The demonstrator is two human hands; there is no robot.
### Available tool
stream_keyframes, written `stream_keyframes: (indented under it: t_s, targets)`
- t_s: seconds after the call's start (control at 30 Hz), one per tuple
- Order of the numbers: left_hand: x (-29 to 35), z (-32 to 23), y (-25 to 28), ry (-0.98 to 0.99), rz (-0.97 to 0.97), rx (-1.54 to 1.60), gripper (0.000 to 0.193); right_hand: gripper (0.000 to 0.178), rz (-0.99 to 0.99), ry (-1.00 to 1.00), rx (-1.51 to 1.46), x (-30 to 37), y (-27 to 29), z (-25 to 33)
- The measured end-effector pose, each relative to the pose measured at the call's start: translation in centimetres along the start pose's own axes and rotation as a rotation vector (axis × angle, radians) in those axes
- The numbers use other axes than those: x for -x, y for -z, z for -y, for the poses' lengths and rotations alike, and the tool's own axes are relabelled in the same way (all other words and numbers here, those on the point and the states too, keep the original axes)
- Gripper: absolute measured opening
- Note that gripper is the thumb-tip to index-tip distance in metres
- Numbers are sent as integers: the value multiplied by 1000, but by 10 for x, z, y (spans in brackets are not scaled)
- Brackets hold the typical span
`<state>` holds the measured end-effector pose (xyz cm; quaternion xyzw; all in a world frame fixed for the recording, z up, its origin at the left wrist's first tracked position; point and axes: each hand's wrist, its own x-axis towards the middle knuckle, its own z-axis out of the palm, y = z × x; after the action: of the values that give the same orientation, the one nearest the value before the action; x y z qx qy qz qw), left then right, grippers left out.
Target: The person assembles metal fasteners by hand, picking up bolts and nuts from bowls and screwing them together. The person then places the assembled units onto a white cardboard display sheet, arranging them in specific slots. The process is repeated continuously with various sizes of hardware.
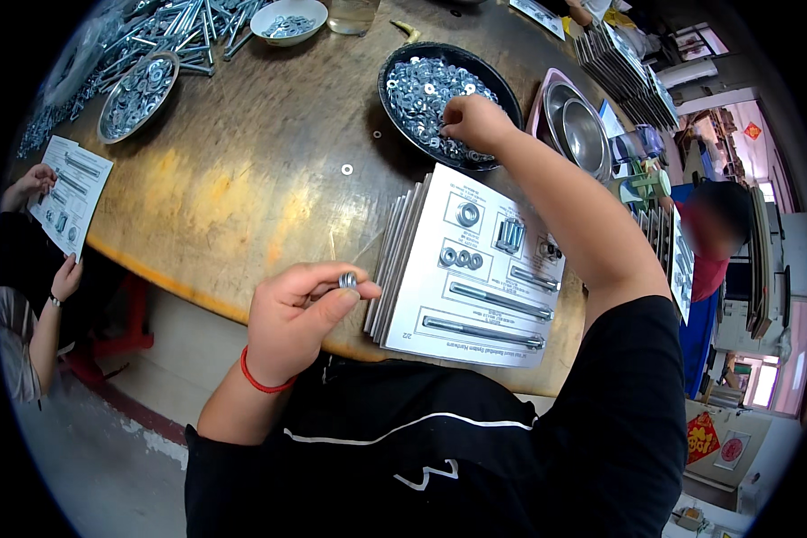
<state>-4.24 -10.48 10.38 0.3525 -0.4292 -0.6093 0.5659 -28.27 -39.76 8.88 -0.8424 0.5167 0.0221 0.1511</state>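
Observation:
My left hand (298, 314), with a red cord round its wrist, pinches a small stack of shiny metal washers (348, 281) between thumb and fingers, just left of a stack of hardware cards (421, 269). The top white card shows bolts, washers and other fasteners in outlined boxes. Beyond the cards, my right hand (480, 124) reaches into a dark round bowl (448, 160) heaped with flat washers (421, 81). Its fingers are closed at the washers' surface. Whatever lies between those fingertips is hidden.
Two loose washers (347, 169) lie on the wooden table (242, 170). Far left are a metal bowl of hardware (139, 99), long bolts (184, 31) and a white bowl (289, 20). Metal bowls (585, 130) stand right. A person's hands (40, 179) hold a card (76, 193) at left; another person (713, 233) is at right.

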Motion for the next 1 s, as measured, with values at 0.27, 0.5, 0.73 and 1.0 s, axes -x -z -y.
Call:
stream_keyframes:
  t_s: [0.27, 0.5, 0.73, 1.0]
  targets:
    - [-13, 2, -5, 22, 25, 30, 20, 18, -140, -2, -90, 7, 15, -12]
    - [-12, -8, -17, 29, 9, 39, 22, 18, -225, 17, -453, 78, 59, 56]
    - [-1, -19, -42, 43, 196, 128, 28, 10, 14, 456, -920, 206, 66, 142]
    - [17, -11, -64, -2, 297, 88, 22, 10, 25, 293, -1311, 255, 34, 140]
